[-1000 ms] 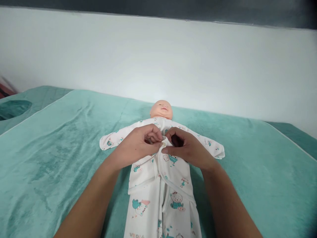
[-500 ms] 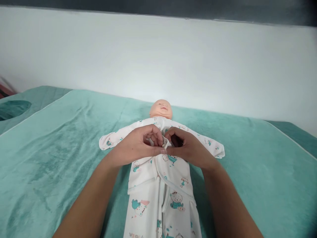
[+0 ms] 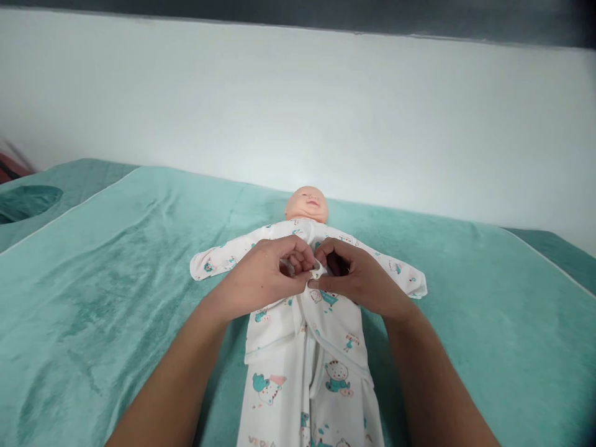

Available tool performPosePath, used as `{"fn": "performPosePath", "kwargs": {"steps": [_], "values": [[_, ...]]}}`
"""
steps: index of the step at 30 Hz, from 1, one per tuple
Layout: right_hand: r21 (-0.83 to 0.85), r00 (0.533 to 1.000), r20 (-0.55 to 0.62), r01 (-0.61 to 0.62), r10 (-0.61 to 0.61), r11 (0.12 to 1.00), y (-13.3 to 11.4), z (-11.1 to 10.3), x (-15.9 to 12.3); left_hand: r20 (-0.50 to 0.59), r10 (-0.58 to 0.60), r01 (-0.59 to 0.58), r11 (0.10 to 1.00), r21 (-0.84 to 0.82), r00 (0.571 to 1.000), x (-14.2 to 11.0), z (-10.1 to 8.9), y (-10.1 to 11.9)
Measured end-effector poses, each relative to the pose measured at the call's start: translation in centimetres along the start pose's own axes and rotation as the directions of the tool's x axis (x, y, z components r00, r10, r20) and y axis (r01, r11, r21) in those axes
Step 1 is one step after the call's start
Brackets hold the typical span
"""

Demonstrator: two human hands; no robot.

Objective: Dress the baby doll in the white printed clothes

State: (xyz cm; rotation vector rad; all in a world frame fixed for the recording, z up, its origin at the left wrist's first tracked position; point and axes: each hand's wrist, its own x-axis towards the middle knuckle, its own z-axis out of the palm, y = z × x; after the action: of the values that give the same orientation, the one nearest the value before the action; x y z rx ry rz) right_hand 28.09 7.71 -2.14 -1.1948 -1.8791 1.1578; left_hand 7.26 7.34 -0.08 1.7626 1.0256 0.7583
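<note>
A baby doll (image 3: 307, 203) lies on its back, dressed in a white printed baby jacket (image 3: 333, 320) and matching trousers (image 3: 267, 410). Over the doll's chest my left hand (image 3: 272, 273) pinches the jacket's front edge between thumb and fingers. Close against it, my right hand (image 3: 356, 273) pinches the same front edge from the other side. A small raised fold of white cloth shows between the fingertips, with what looks like a small fastener on it. Below my hands the jacket's lower front flaps hang slightly apart over the trousers.
The doll rests on a green plush blanket (image 3: 116, 298) with wrinkles on the left. A white wall (image 3: 298, 112) rises behind the far edge. Something dark green and rounded (image 3: 28, 203) lies at the far left. Both jacket sleeves are spread outward.
Both hands stay at the chest; the fingertips have shifted slightly, and the pinched fold of cloth now shows more between them. The whole view has moved a little.
</note>
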Motion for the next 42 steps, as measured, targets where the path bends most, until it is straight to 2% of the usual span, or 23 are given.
{"fn": "performPosePath", "kwargs": {"steps": [8,19,25,31,37,42], "values": [[0.034,1.000,-0.014,0.010,-0.010,0.999,0.2,0.2,0.1,0.070,-0.044,0.046,0.999,-0.027,0.997,-0.4,-0.6,0.1],[0.058,0.999,-0.031,-0.002,0.003,0.998,0.4,0.3,0.3,0.128,-0.041,0.043,0.999,-0.010,0.991,-0.1,-1.0,0.0],[0.071,1.000,-0.015,0.002,-0.001,0.997,0.7,0.2,0.2,0.177,-0.011,0.025,0.997,-0.076,0.984,0.0,-1.4,0.0],[0.123,0.997,0.003,0.078,-0.079,0.989,0.8,0.2,0.2,0.180,-0.006,0.018,0.998,-0.067,0.984,-0.1,-1.4,-0.1],[0.162,0.999,-0.007,0.037,-0.036,0.986,0.8,0.2,0.2,0.192,0.007,0.005,0.998,-0.065,0.981,0.0,-1.4,-0.1],[0.175,0.999,-0.020,0.052,-0.049,0.983,0.8,0.3,0.2,0.191,0.011,0.005,0.997,-0.080,0.982,0.0,-1.3,-0.1]]}}
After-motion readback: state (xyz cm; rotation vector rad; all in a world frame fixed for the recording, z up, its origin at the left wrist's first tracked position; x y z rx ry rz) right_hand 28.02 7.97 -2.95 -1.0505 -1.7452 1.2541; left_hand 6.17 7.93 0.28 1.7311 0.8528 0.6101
